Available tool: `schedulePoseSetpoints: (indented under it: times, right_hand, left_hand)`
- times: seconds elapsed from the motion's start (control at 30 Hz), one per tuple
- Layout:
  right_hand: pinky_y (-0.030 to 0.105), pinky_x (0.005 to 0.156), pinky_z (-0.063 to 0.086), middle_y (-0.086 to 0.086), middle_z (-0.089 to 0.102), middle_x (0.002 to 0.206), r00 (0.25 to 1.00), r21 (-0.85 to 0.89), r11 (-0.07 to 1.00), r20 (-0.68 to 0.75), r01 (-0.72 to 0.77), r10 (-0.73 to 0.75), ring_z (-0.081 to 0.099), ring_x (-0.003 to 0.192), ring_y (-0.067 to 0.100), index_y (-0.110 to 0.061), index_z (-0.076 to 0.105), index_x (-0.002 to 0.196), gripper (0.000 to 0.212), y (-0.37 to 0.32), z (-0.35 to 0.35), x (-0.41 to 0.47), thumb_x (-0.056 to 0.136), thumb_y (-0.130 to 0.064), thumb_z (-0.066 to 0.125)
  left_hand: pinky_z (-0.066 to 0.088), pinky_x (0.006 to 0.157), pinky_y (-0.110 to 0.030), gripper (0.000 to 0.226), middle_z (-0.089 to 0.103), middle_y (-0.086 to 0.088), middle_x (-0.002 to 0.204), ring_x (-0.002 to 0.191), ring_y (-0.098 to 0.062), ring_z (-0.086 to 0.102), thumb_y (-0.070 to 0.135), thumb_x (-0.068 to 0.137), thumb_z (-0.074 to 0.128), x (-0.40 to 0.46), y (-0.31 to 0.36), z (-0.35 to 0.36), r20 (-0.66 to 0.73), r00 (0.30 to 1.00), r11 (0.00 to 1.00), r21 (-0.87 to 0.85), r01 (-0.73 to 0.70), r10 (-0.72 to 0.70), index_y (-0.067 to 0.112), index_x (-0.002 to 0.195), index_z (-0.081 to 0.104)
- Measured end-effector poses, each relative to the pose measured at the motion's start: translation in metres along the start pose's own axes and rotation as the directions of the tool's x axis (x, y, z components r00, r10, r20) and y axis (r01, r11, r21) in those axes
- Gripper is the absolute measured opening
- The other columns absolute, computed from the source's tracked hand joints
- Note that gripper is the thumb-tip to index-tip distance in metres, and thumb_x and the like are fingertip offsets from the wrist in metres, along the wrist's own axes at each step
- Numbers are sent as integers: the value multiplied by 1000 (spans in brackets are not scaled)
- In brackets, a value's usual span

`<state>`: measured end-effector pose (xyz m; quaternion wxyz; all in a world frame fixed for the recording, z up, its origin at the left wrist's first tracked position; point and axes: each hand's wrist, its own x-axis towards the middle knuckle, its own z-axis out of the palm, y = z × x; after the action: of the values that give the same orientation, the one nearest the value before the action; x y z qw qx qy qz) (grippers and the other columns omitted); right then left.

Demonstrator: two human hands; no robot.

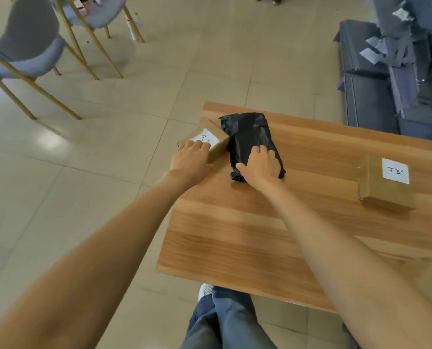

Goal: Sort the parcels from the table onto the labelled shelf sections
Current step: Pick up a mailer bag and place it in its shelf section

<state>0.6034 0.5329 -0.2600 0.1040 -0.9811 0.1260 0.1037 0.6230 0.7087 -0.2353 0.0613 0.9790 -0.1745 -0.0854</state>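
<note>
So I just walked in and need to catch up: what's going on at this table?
A person is sorting parcels on a wooden table. The left hand rests on a small labelled cardboard box at the table's far left corner, and the right hand presses on a black plastic-wrapped parcel beside it. Another labelled box sits untouched to the right. No shelf is in view.

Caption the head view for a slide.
Left hand on a labelled cardboard box, right hand on a black plastic parcel, wooden table.
</note>
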Motion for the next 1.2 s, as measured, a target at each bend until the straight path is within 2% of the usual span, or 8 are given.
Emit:
schedulePoseSetpoints:
  times: [0.33, 0.5, 0.7, 0.83, 0.9, 0.97, 1.03, 1.2]
  right_hand:
    - [53, 112, 30, 16, 27, 156, 988, -14, 990, 72, -139, 139, 26, 141, 39, -7, 31, 147, 75, -2, 50, 52, 91, -47, 59]
    - [53, 115, 25, 18, 16, 159, 988, -44, 991, 76, -130, 133, 14, 146, 40, -4, 20, 152, 64, 1, 63, 56, 101, -30, 48]
    - [52, 113, 29, 18, 21, 158, 991, -37, 995, 96, -92, 95, 18, 145, 38, -4, 22, 152, 60, 6, 57, 53, 100, -17, 50]
    - [51, 103, 42, 15, 38, 150, 995, 128, 987, 32, -95, 92, 35, 138, 35, -7, 33, 148, 49, 22, 37, 47, 101, -15, 46]
    - [47, 89, 50, 17, 56, 132, 994, 258, 962, -38, -91, 105, 53, 120, 36, -6, 48, 138, 36, 34, 23, 43, 105, -16, 37]
    - [43, 72, 48, 14, 63, 96, 990, 401, 911, -56, -99, 132, 59, 87, 31, -7, 59, 104, 29, 47, 8, 38, 106, -18, 32]
    - [38, 65, 38, 7, 52, 75, 988, 570, 812, -11, -122, 156, 48, 67, 22, -10, 49, 78, 33, 59, -7, 34, 105, -19, 33]
    - [35, 65, 35, 16, 61, 92, 990, 726, 679, 25, -112, 136, 54, 83, 27, 4, 56, 95, 31, 80, -43, 17, 105, -19, 38]
  left_hand:
    - [38, 99, -39, 48, 54, -9, 133, 126, -28, 45, 32, 92, 55, 44, 1, 20, -19, 1000, 999, -35, -18, 18, 11, 135, 48]
    - [37, 101, -39, 48, 54, -9, 132, 127, -27, 43, 31, 93, 55, 51, 7, 29, 15, 1000, 997, -78, -12, 13, 12, 136, 47]
    - [37, 101, -40, 46, 55, -10, 130, 125, -29, 44, 31, 92, 56, 52, 10, 31, 37, 999, 996, -88, 0, 3, 11, 133, 49]
    - [40, 97, -40, 44, 57, -9, 128, 123, -27, 45, 31, 92, 56, 51, 14, 20, 29, 1000, 994, -113, 7, -4, 11, 131, 51]
    - [43, 94, -40, 43, 57, -7, 127, 122, -26, 46, 32, 92, 55, 50, 18, 12, 20, 1000, 989, -147, 14, -11, 13, 130, 50]
    - [45, 93, -41, 44, 56, -6, 128, 123, -26, 45, 33, 92, 55, 49, 23, 1, 1, 1000, 985, -171, 18, -18, 15, 132, 49]
    - [44, 95, -43, 47, 56, -7, 129, 126, -25, 43, 34, 92, 55, 48, 28, -10, -17, 1000, 982, -186, 10, -14, 15, 135, 47]
    - [44, 99, -42, 50, 53, -4, 135, 129, -22, 41, 36, 93, 54, 44, 35, -31, -65, 998, 971, -238, -19, 4, 14, 137, 46]
